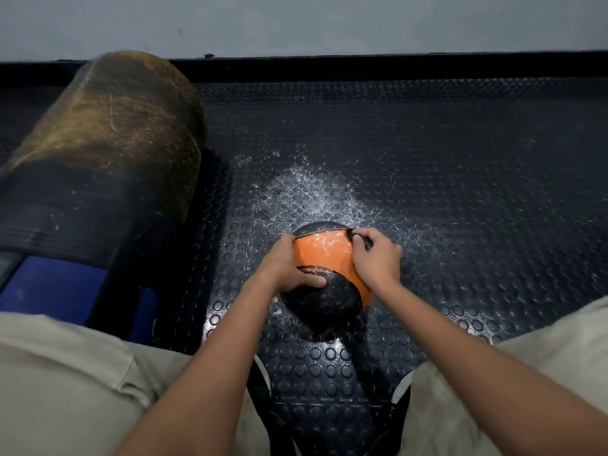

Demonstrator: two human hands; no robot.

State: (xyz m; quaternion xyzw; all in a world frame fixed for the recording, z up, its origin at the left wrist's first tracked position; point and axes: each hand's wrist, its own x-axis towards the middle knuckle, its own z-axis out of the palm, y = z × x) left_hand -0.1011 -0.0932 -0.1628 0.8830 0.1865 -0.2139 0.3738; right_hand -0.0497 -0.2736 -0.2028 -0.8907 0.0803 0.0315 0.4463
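An orange and black ball point(324, 255) sits on the black studded rubber floor point(460, 192) between my knees. My left hand point(288, 268) grips its left side, thumb lying across the black patch near me. My right hand point(375, 258) is on the ball's right side, fingers curled and pinching a small dark thing point(357, 240) against the upper right edge. What that dark thing is cannot be made out. The orange surface looks wet and shiny.
Droplets or white specks point(312, 192) are scattered on the floor beyond the ball. A large worn black and tan cylindrical bag point(98, 153) lies at the left. A blue pad point(56, 291) sits under it. A grey wall point(329, 24) runs behind.
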